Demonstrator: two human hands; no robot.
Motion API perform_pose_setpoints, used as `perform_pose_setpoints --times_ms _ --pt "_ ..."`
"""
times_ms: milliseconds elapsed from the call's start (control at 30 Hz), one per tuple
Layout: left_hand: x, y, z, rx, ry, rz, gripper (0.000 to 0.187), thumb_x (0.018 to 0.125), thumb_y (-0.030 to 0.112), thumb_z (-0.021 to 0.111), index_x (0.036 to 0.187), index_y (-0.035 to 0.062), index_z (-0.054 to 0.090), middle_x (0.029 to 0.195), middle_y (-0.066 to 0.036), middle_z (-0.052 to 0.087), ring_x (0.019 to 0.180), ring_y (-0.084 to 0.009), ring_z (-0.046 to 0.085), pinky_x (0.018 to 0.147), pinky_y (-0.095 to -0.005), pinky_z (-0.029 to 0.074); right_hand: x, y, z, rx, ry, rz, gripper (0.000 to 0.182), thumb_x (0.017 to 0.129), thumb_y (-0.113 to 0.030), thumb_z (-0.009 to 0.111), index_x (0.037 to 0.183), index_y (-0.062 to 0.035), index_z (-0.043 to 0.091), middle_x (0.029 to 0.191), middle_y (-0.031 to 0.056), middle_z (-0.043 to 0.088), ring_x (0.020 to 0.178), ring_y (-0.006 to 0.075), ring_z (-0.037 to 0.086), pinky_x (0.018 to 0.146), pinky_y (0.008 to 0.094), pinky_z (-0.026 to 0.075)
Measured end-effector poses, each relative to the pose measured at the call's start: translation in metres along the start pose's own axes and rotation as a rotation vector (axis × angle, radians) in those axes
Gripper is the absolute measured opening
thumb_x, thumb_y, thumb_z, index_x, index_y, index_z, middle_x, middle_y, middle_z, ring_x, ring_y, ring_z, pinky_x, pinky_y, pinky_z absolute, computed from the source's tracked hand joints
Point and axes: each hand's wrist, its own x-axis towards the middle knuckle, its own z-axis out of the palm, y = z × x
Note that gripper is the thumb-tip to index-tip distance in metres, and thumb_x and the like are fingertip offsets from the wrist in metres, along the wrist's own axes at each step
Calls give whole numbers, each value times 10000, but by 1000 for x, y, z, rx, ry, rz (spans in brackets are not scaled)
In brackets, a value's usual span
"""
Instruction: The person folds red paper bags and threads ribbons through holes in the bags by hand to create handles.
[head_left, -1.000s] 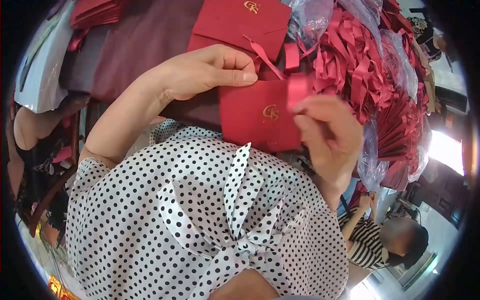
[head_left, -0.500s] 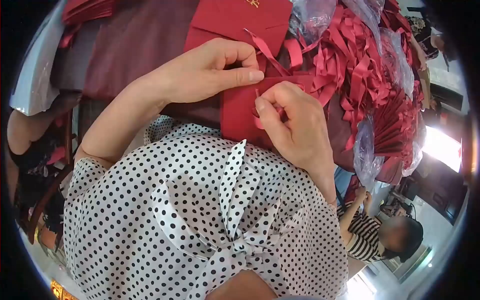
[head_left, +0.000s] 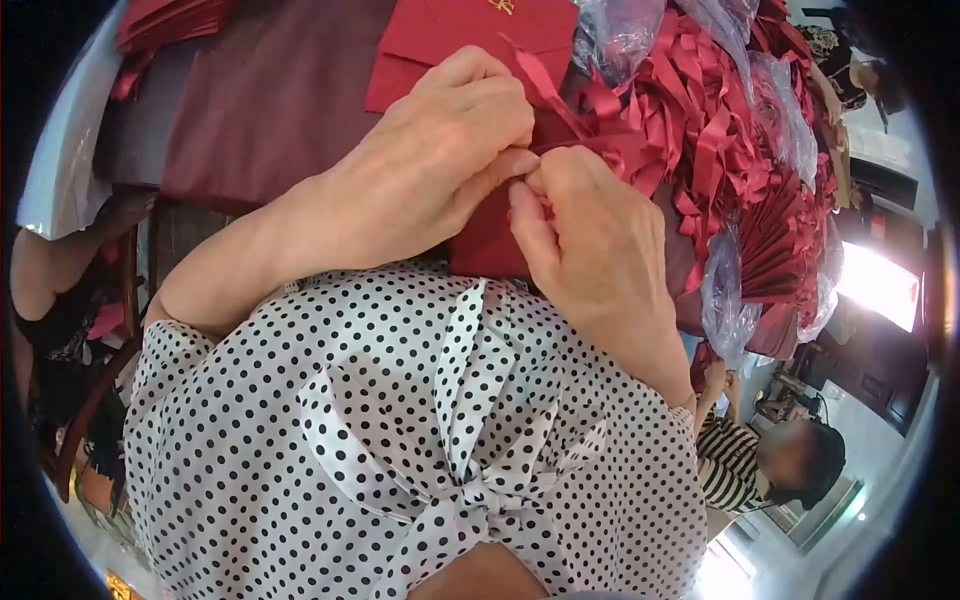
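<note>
My left hand [head_left: 465, 140] and my right hand [head_left: 590, 225] meet fingertip to fingertip above a red envelope [head_left: 488, 245] at the table's near edge. Both are closed in a pinch on a red ribbon [head_left: 540, 82], whose loose end sticks up behind my left fingers. The pinched part of the ribbon is mostly hidden by my fingers. Just beyond lies another red envelope [head_left: 415, 55] with a gold mark on it.
A heap of red ribbons [head_left: 690, 120] and clear plastic wrap [head_left: 725, 290] covers the right side. Folded red pieces [head_left: 775, 255] fan out there. More red envelopes [head_left: 175, 22] lie at the far left. A person in a striped shirt [head_left: 735, 460] is at the lower right.
My left hand has turned and moved in, so its fingertips now touch those of my right hand. The right hand has shifted slightly and covers the ribbon loop seen before.
</note>
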Motion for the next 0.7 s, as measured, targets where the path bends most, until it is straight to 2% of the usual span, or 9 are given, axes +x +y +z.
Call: perform_pose_setpoints --times_ms 133,200,300,400,433,533,567,633,700 --pt "-3 7 -5 48 27 24 169 775 -6 638 850 -7 487 865 -128 512 864 -332 500 733 -381 439 0 1 5 99 53 1 127 833 -100 603 825 -17 507 750 145 565 646 354 576 576 425 460" --pt "-4 9 -4 68 44 28 169 780 -7 633 857 -8 483 866 -136 511 842 -337 504 714 -386 439 -1 6 7 499 -92 153 122 841 -82 606 845 -18 502 753 146 551 647 348 567 570 404 444" --pt "-6 11 -5 84 40 16 168 789 -11 624 866 -11 475 869 -149 511 811 -344 508 689 -393 438 -7 3 15 565 -23 181 118 843 -60 607 854 -23 496 737 142 529 641 344 552 569 399 429" --pt "-8 13 -4 65 13 14 161 803 -7 611 871 -13 465 873 -155 510 804 -346 508 685 -394 437 -10 1 16 468 31 119 120 837 -39 605 844 -22 487 725 137 520 629 346 548 554 411 424" --pt "-9 13 -4 50 4 15 155 812 -3 602 874 -15 461 875 -157 509 806 -348 508 688 -393 438 -12 0 22 315 135 49 134 825 -43 613 834 -23 481 727 135 520 616 349 544 542 425 427" --pt "-9 12 -8 -4 -87 34 140 830 7 582 888 -16 457 882 -157 511 803 -350 510 694 -391 439 -12 -5 17 119 157 -54 144 807 -48 622 824 -29 480 723 138 524 614 348 550 527 427 434" --pt "-10 11 -8 -5 -91 37 140 830 7 582 888 -16 457 882 -157 511 803 -350 510 694 -391 439 -11 -4 13 118 160 -51 144 807 -48 622 824 -29 480 723 138 524 614 348 550 527 427 434" --pt "-10 10 -8 -82 -191 -8 107 861 24 551 902 -21 462 887 -158 510 800 -350 509 699 -388 438 -10 0 3 331 -33 25 146 793 -55 633 809 -34 489 721 138 535 617 342 558 520 417 441" --pt "-8 8 -8 -92 -181 -13 98 875 31 538 910 -28 468 889 -160 513 794 -345 513 698 -384 439 -8 2 9 292 42 8 138 792 -49 629 800 -35 493 721 137 539 622 341 561 519 413 440"
